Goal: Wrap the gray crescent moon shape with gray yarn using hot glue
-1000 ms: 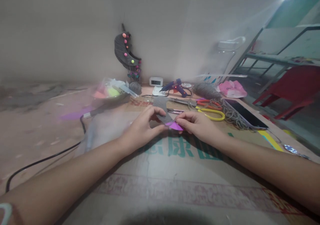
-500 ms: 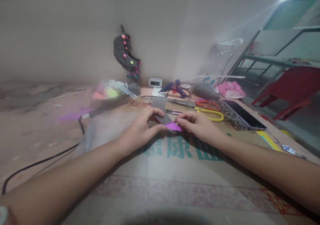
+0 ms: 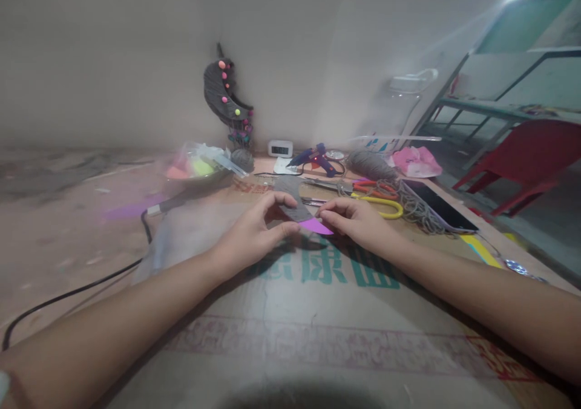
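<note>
Mostly, yarn covers the piece, its purple end bare; the left hand grips it over the cardboard, the right hand pinches alongside, on what I cannot tell

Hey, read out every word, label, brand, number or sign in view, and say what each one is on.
No text is clear enough to quote.
Large green characters on the cardboard: partly hidden and blurred, no sure reading.
Small red print farther back on the cardboard: too small.
White clock: display digits too small.
Clear bottle: blue marks, too blurred to tell if lettering.
</note>
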A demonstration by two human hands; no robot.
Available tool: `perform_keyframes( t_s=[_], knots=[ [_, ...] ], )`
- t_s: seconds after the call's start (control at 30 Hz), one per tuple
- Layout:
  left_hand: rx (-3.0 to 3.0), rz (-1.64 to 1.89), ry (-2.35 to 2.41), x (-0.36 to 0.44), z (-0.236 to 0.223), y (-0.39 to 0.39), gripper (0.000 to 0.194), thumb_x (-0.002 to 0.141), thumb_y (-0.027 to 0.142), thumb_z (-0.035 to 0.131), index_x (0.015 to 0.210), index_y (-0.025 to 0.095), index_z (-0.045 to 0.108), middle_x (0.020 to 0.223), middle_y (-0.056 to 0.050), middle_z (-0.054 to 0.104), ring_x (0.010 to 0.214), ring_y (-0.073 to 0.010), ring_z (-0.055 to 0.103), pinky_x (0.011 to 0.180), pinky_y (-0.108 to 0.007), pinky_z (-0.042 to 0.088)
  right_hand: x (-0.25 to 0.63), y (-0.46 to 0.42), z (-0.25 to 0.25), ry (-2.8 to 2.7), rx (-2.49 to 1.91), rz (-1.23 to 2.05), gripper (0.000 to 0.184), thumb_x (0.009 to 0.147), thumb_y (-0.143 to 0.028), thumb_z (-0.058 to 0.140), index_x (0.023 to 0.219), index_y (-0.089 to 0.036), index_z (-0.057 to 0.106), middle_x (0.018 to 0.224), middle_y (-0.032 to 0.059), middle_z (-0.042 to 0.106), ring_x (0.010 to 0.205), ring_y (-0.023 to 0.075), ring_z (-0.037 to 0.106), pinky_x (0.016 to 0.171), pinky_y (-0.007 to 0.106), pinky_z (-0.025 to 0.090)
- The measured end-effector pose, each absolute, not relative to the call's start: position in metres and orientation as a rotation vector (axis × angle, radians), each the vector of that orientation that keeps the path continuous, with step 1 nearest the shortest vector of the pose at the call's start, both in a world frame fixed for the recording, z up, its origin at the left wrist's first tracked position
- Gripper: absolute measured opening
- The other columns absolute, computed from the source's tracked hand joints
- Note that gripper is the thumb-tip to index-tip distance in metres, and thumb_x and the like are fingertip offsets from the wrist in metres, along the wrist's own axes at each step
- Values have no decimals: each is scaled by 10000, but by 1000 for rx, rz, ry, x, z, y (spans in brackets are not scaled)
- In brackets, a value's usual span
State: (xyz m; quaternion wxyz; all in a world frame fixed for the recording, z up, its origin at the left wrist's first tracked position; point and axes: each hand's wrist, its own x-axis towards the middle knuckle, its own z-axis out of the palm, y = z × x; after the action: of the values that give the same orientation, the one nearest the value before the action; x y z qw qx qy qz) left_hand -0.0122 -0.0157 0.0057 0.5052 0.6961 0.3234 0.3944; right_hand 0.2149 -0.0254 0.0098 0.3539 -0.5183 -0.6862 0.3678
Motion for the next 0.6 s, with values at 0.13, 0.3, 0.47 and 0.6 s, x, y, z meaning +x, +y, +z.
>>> perform_keyframes(
  t_s=[0.13,0.3,0.47,0.6],
  knots=[
    [1611,895,769,-12,6,-16,418,769,364,759,1061,211,502,928,-13,623,823,-169,645,700,-311,542,213,-26,12,-1741,-1345,954,288,849,-453,602,843,-167,634,568,-52,509,469,80,414,467,227,351],
    [1722,917,773,-17,5,-16,376,805,404,726,1087,221,558,1027,-30,636,926,-176,632,821,-315,500,212,-27,12,-1748,-1348,946,288,842,-455,614,832,-168,634,588,-42,537,492,88,446,486,229,367],
    [1722,993,742,-21,3,-13,319,984,441,407,1002,219,636,930,-44,689,938,-203,637,894,-343,475,213,-26,10,-1752,-1349,999,296,856,-467,595,835,-174,634,634,-16,592,523,111,494,496,246,388],
    [1777,1047,854,-19,4,-10,417,1000,455,347,940,210,679,908,-38,690,898,-196,624,867,-330,472,214,-24,10,-1908,-1371,788,225,880,-362,575,917,-179,700,840,50,696,736,173,624,686,309,479]
  ],
)
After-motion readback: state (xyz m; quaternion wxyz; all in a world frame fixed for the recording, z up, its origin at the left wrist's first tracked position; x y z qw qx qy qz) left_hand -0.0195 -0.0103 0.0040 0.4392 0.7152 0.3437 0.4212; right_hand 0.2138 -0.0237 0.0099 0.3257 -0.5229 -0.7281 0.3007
